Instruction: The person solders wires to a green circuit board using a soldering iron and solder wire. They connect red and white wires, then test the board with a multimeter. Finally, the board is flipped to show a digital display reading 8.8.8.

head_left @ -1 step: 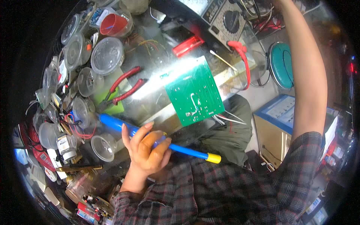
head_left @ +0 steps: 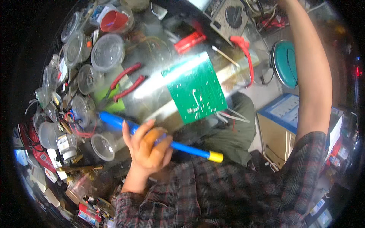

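Observation:
My left hand (head_left: 150, 146) is wrapped round a blue desoldering pump (head_left: 190, 149) with a yellow end, held slantwise near my body. Its index finger points up along the tool. In front of the hand, a green circuit board (head_left: 197, 89) lies on the table, solder joints and a white streak showing on its face. To its left rest red-handled cutters (head_left: 127, 78), their jaws over a lime-green pad (head_left: 114, 104). My right arm (head_left: 313, 76) stretches far up on the right, and its hand is beyond the top edge.
Several clear plastic tubs (head_left: 107, 52) crowd the left side. Beyond the board lie a red plastic piece (head_left: 189, 42), a cotton swab (head_left: 226, 57), a red cable (head_left: 249, 62) and an analogue multimeter (head_left: 232, 17). A teal stool (head_left: 285, 64) and a cabinet (head_left: 277, 140) stand at right.
The whole view has shifted slightly, so the table things sit a little higher. My left hand keeps its hold on the desoldering pump.

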Demonstrator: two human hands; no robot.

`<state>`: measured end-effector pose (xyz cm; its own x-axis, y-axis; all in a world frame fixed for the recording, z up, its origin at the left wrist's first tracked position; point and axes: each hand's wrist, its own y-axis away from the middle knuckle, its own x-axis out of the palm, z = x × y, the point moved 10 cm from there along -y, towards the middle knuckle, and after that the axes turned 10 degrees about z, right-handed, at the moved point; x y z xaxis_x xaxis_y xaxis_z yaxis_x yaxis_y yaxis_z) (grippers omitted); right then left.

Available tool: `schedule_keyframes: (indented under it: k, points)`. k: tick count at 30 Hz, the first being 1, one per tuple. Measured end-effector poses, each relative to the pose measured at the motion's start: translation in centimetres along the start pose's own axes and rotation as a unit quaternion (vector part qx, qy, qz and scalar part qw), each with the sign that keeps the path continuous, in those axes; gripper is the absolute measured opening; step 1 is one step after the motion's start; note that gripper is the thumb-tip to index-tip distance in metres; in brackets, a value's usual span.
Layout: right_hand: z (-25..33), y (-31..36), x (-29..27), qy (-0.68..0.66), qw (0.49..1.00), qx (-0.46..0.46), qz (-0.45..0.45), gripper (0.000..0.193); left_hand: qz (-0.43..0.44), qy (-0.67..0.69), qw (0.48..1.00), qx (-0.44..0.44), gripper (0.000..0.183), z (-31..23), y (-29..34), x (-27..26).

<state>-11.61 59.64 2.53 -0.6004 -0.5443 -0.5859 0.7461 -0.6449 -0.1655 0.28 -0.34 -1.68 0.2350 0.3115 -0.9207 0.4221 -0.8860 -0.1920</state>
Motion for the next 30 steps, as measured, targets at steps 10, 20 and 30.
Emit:
schedule_keyframes:
  k: [10, 20, 30]
  points:
    - [3.1, 29.5, -1.6, -0.047, 0.993, 0.022, 0.111, 0.044, -0.002, -0.041, 0.999, 0.016, 0.053, -1.1, -1.0, 0.0]
    - [2.4, 55.9, -4.6, 0.058, 0.995, 0.031, 0.074, 0.035, -0.056, -0.13, 0.984, 0.112, 0.063, -1.7, 0.2, 0.3]
    - [-7.5, 68.6, -31.9, 0.333, 0.899, 0.256, -0.125, 0.032, -0.111, -0.113, 0.976, 0.146, 0.075, -6.7, 2.3, -2.5]
